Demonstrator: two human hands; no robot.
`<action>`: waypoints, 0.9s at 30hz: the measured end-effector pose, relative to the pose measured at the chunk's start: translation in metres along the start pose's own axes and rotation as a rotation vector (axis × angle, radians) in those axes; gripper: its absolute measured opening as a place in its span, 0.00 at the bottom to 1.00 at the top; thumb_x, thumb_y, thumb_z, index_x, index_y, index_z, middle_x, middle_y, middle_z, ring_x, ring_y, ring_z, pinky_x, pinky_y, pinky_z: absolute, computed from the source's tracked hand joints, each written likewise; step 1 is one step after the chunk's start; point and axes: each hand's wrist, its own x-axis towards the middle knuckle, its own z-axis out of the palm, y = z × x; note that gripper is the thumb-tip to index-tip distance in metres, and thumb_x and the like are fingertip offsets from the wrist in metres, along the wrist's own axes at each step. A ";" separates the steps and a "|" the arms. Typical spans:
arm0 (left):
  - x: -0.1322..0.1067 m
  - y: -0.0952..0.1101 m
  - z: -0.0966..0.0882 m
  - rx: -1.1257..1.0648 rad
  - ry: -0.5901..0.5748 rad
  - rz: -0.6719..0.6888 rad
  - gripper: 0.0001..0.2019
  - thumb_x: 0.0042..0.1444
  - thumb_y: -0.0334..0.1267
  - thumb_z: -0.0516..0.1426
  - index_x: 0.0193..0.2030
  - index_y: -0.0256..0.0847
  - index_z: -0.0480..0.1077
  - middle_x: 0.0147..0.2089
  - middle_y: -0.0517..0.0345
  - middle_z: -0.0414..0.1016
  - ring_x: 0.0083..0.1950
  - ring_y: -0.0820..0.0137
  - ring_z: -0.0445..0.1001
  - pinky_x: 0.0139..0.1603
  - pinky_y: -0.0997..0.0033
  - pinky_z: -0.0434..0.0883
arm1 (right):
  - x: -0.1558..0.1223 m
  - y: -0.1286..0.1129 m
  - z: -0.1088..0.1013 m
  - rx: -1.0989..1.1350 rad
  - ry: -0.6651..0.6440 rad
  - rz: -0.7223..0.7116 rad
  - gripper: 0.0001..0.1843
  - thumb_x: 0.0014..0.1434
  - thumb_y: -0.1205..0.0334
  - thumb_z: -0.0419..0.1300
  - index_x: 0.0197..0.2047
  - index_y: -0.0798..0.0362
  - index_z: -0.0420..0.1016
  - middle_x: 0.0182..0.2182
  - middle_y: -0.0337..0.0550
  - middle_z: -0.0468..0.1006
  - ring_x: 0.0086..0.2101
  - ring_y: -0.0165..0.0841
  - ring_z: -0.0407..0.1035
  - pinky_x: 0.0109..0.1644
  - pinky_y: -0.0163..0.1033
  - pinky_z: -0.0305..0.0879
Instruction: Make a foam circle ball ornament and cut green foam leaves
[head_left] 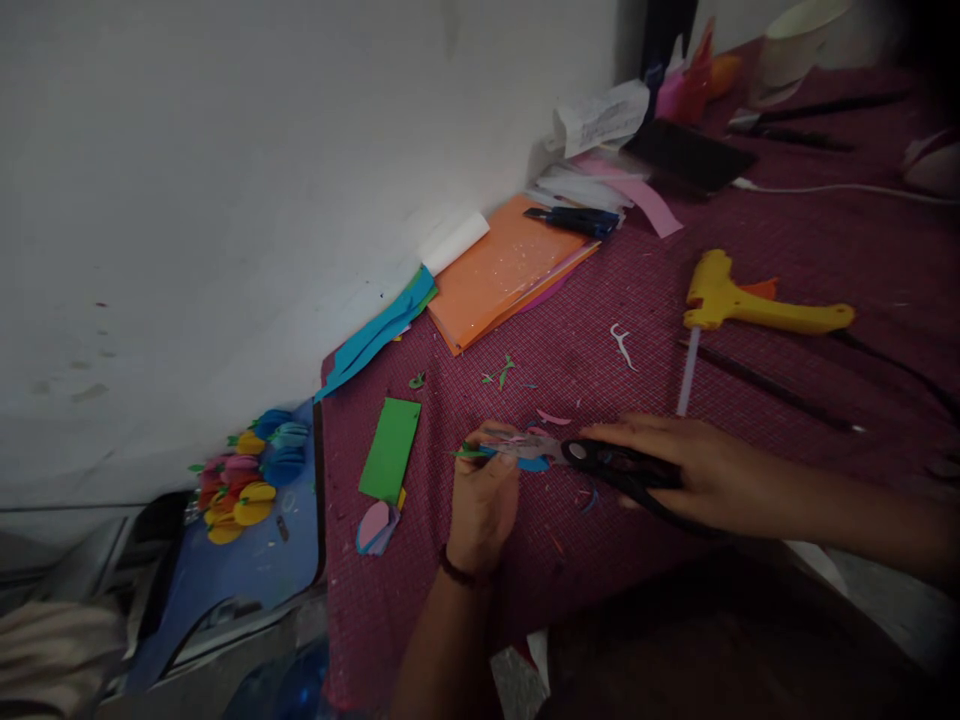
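My right hand (709,470) is wrapped round the black handles of a pair of scissors (611,467). The blades point left and meet the fingers of my left hand (484,500), which pinches small pieces of coloured paper. A green paper tip (469,453) sticks out at the left of those fingers. Blue paper (534,464) shows just under the blades; whether it is held or lies on the cloth I cannot tell. Left of my left hand are a green paper rectangle (390,450) and a small stack of cut paper shapes (375,525), pink on top.
A yellow glue gun (772,308) lies to the right. Orange sheets (510,265) with a utility knife (574,218) on them, and blue strips (382,325), lie along the wall. Small scraps dot the maroon cloth (420,620). Paper fruit shapes (240,490) sit on a lower blue surface.
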 end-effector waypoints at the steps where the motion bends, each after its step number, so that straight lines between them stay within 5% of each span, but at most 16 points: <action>1: 0.000 -0.001 0.000 -0.006 0.003 0.000 0.10 0.41 0.38 0.69 0.27 0.44 0.72 0.32 0.64 0.71 0.35 0.73 0.72 0.47 0.64 0.70 | 0.000 0.000 0.001 -0.002 0.009 -0.005 0.30 0.59 0.65 0.59 0.64 0.44 0.64 0.51 0.45 0.78 0.48 0.38 0.75 0.48 0.39 0.73; 7: -0.002 -0.001 0.005 -0.007 0.019 -0.017 0.09 0.45 0.39 0.67 0.32 0.44 0.74 0.34 0.62 0.74 0.38 0.72 0.73 0.48 0.66 0.70 | 0.001 0.006 0.005 0.058 0.044 0.026 0.28 0.58 0.63 0.60 0.63 0.46 0.66 0.51 0.45 0.79 0.47 0.38 0.76 0.50 0.40 0.73; 13: 0.001 0.006 -0.003 0.139 0.053 0.091 0.07 0.45 0.36 0.67 0.32 0.43 0.76 0.33 0.61 0.74 0.35 0.74 0.71 0.41 0.72 0.69 | -0.002 0.003 -0.017 -0.005 -0.009 0.132 0.29 0.57 0.60 0.61 0.63 0.47 0.66 0.55 0.47 0.76 0.52 0.43 0.72 0.54 0.40 0.70; 20: -0.001 0.012 -0.015 0.538 -0.082 0.267 0.05 0.50 0.33 0.65 0.35 0.45 0.80 0.35 0.59 0.72 0.38 0.72 0.70 0.40 0.72 0.68 | -0.010 0.009 -0.037 -0.179 -0.153 0.025 0.31 0.59 0.57 0.59 0.66 0.45 0.62 0.55 0.47 0.74 0.54 0.43 0.71 0.55 0.43 0.70; 27: 0.001 0.015 -0.015 0.631 -0.203 0.385 0.08 0.53 0.31 0.62 0.38 0.48 0.79 0.41 0.56 0.72 0.43 0.69 0.72 0.42 0.69 0.70 | -0.010 0.010 -0.045 -0.224 -0.240 0.031 0.31 0.61 0.56 0.56 0.67 0.42 0.59 0.55 0.45 0.74 0.53 0.42 0.71 0.51 0.41 0.72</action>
